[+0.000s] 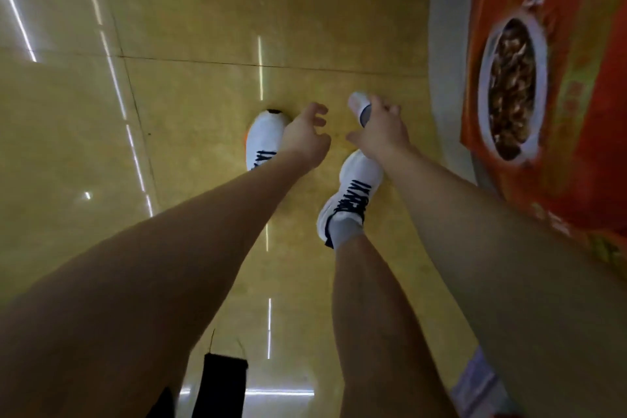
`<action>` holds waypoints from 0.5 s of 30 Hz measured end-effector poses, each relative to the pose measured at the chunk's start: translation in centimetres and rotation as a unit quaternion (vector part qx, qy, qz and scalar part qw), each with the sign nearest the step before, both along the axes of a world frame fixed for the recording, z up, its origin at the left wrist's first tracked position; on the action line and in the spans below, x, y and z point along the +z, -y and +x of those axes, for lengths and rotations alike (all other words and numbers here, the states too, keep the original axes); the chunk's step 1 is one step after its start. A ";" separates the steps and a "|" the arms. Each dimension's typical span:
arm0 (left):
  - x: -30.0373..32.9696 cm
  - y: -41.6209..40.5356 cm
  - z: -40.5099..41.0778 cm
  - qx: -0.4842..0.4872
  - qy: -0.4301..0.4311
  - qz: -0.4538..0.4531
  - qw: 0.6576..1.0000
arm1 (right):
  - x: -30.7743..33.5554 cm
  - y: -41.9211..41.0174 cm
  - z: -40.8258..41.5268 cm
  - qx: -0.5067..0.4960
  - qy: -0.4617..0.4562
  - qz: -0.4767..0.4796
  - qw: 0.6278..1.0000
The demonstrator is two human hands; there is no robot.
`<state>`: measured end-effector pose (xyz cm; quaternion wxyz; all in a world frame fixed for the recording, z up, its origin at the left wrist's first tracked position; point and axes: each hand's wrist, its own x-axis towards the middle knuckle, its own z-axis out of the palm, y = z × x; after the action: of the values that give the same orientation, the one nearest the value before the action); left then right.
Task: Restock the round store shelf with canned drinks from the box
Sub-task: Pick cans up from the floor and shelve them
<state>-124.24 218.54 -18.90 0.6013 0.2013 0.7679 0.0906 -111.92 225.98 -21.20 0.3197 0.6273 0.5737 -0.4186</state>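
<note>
Glossy yellow tiled floor point(190, 85), seen from above. Right hand point(381, 129): fingers point(393, 110) curled round a pale cylindrical drink can point(360, 106), its end protruding past the knuckles. Left hand point(307, 136): fingers apart, loosely curled, holding nothing. Orange printed display panel point(583, 112) at right.

- Open tiled floor point(190, 85) spreads to the left and ahead, giving both hands free passage.
- A curved grey base point(444, 44) walls off the right, carrying a blurred orange printed panel point(576, 119), possibly a carton.
- Below the hands, two white shoes point(266, 139) occupy the floor.
</note>
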 end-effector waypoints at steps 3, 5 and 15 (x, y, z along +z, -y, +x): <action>-0.9 0.6 -0.5 -0.019 -0.005 0.001 1.000 | -3.0 1.3 0.4 -0.064 0.007 0.017 0.998; -0.4 1.3 -1.2 -0.037 -0.006 0.003 0.999 | -3.8 1.8 0.9 -0.076 0.015 0.030 0.997; 11.9 -0.3 -5.4 -0.122 -0.044 0.000 0.992 | 13.0 0.4 1.1 0.032 -0.021 -0.012 0.999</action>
<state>-129.66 218.84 -7.03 0.5736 0.2972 0.7633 0.0073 -110.78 225.62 -8.19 0.3282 0.5961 0.5948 -0.4281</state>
